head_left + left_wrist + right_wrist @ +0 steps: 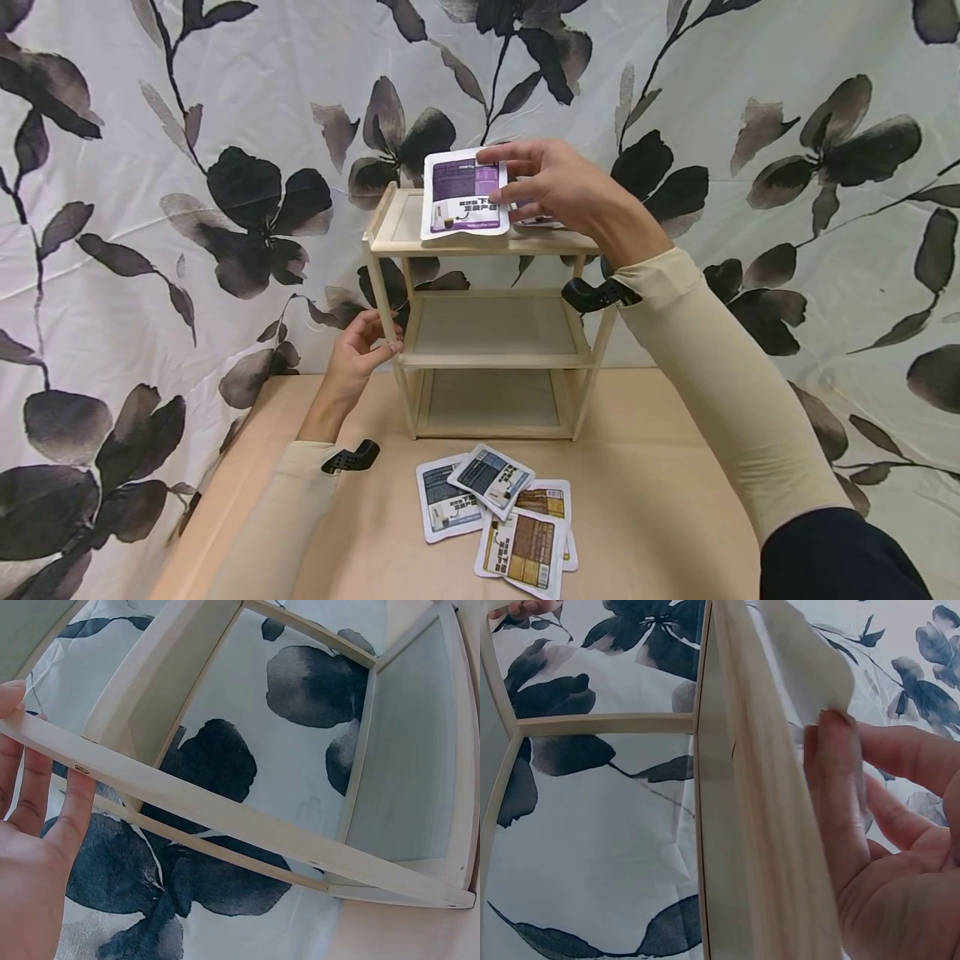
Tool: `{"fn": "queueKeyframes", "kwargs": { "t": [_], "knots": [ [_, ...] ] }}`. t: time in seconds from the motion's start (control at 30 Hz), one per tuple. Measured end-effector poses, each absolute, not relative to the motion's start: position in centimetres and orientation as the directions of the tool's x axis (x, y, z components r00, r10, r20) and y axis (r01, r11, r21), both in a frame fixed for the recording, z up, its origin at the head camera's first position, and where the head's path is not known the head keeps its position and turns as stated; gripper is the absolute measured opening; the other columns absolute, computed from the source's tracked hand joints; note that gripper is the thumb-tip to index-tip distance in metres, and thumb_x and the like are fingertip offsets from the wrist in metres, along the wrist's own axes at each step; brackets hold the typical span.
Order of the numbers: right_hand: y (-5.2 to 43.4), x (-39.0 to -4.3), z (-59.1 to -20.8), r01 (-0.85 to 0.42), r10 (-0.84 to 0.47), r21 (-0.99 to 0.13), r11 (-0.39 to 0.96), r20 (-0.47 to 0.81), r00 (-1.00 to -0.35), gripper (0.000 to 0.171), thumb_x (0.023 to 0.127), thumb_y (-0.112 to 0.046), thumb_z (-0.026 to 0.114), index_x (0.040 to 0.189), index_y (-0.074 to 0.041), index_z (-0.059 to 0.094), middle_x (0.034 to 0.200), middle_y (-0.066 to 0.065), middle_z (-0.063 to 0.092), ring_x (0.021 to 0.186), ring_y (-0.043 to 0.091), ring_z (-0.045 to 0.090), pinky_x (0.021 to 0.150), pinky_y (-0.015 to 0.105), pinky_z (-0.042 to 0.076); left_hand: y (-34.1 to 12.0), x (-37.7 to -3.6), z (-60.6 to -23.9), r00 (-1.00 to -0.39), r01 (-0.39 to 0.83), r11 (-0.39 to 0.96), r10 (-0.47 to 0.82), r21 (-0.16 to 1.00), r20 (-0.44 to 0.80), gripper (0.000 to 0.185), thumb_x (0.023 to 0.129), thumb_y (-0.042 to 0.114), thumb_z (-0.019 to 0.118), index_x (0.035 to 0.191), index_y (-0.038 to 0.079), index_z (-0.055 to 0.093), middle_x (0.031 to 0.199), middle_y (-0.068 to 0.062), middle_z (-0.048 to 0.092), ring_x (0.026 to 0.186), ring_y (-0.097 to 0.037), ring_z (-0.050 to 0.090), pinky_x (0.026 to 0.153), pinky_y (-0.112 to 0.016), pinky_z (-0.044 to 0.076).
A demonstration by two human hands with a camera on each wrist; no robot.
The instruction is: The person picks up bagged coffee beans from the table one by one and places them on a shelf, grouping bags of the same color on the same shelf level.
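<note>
A small three-tier wooden shelf (498, 361) stands on the table. My left hand (355, 367) grips its left front post, thumb in front and fingers behind; the left wrist view shows the fingers (75, 806) against the post. Over the top tier, my right hand (558, 187) holds a white-edged purple packet (465, 200) by its right side, tilted with its printed face forward. From the right wrist the packet's pale back (810, 660) shows at the fingertips. Another purple packet (538, 222) lies on the top tier, mostly hidden under the right hand.
On the table in front of the shelf lie two overlapping blue packets (491, 479) and two brown-yellow packets (525, 550), stacked partly on one another. The lower tiers have raised rims. A floral cloth (247, 75) hangs close behind the shelf.
</note>
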State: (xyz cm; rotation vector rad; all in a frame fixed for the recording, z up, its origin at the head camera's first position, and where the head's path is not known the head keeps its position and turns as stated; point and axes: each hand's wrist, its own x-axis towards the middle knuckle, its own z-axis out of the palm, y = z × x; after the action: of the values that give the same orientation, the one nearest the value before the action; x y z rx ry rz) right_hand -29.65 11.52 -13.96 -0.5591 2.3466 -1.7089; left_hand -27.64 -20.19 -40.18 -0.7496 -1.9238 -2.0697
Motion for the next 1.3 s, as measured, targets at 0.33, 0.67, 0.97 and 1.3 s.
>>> {"fn": "queueKeyframes", "kwargs": {
  "t": [0.33, 0.67, 0.97, 1.3],
  "knots": [
    [10.9, -30.8, -13.8, -0.113, -0.383, -0.91, 0.398, -0.053, -0.922, 0.06, 0.097, -0.004, 0.067, 0.151, -0.022, 0.049, 0.141, 0.009, 0.047, 0.113, 0.023, 0.058, 0.08, 0.022, 0.055, -20.2, -27.8, -40.3, -0.842, 0.493, -0.136, 0.173, 0.859, 0.511, 0.043, 0.086, -0.012, 0.069, 0.123, 0.01, 0.064, 0.108, -0.026, 0.062, 0.102, -0.026, 0.061, 0.086, -0.027, 0.056],
    [11.0, -29.9, -13.3, -0.217, -0.337, -0.799, 0.56, 0.019, -0.941, 0.067, 0.097, -0.015, 0.069, 0.157, -0.013, 0.038, 0.157, 0.011, 0.043, 0.133, 0.022, 0.053, 0.109, 0.033, 0.047, -20.3, -28.0, -40.4, -0.84, 0.493, -0.142, 0.178, 0.859, 0.512, 0.044, 0.086, -0.013, 0.069, 0.123, 0.012, 0.064, 0.105, -0.011, 0.067, 0.1, -0.021, 0.061, 0.086, -0.027, 0.056],
    [12.2, -28.1, -13.5, -0.347, -0.368, -0.77, 0.535, 0.158, -0.916, 0.061, 0.093, -0.02, 0.075, 0.149, -0.016, 0.051, 0.148, 0.002, 0.055, 0.127, 0.016, 0.056, 0.11, 0.034, 0.046, -20.2, -27.9, -40.2, -0.84, 0.494, -0.142, 0.178, 0.858, 0.513, 0.043, 0.087, -0.013, 0.069, 0.127, -0.002, 0.059, 0.108, -0.022, 0.063, 0.099, -0.018, 0.061, 0.084, -0.026, 0.056],
    [13.3, -25.6, -15.1, -0.47, -0.414, -0.755, 0.457, 0.287, -0.864, 0.047, 0.094, -0.02, 0.075, 0.138, -0.01, 0.061, 0.131, 0.01, 0.066, 0.111, 0.019, 0.062, 0.092, 0.023, 0.051, -20.3, -27.7, -40.3, -0.839, 0.495, -0.138, 0.179, 0.858, 0.514, 0.043, 0.087, -0.014, 0.068, 0.127, -0.003, 0.058, 0.108, -0.025, 0.061, 0.1, -0.019, 0.061, 0.085, -0.026, 0.056]
  ]
}}
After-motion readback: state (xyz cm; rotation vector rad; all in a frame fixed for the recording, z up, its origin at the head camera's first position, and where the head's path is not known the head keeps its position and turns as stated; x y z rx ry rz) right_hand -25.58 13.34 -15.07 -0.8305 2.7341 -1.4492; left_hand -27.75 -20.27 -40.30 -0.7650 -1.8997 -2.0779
